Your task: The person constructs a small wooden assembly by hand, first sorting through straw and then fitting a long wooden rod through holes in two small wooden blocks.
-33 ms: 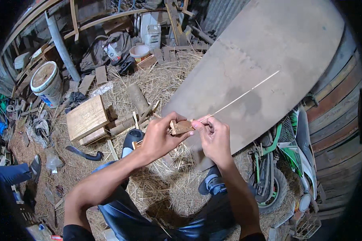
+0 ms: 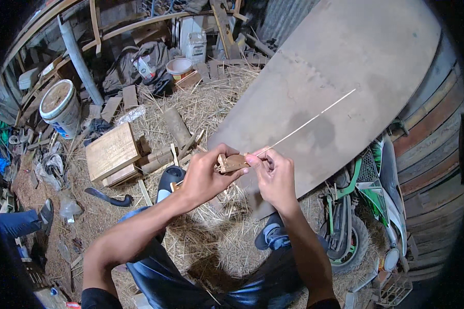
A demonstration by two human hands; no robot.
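My left hand is closed around a small brown wooden piece, the thumb beneath and the fingers over its top. A long, thin, pale strip, like split bamboo or wood, slants up to the right from the piece. Close to its lower end, my right hand pinches the strip between thumb and fingertips, right at the edge of the wooden piece. My fingers hide whether the strip's end passes into the piece or only touches it.
A large grey board leans beyond my hands. Wooden blocks and a curved dark blade lie on the straw at left. A dirty bucket stands farther left. At right is a green-and-white motorbike. Another person's leg shows at far left.
The strip's far tip has shifted very slightly left and up. Both hands keep the same hold and place.
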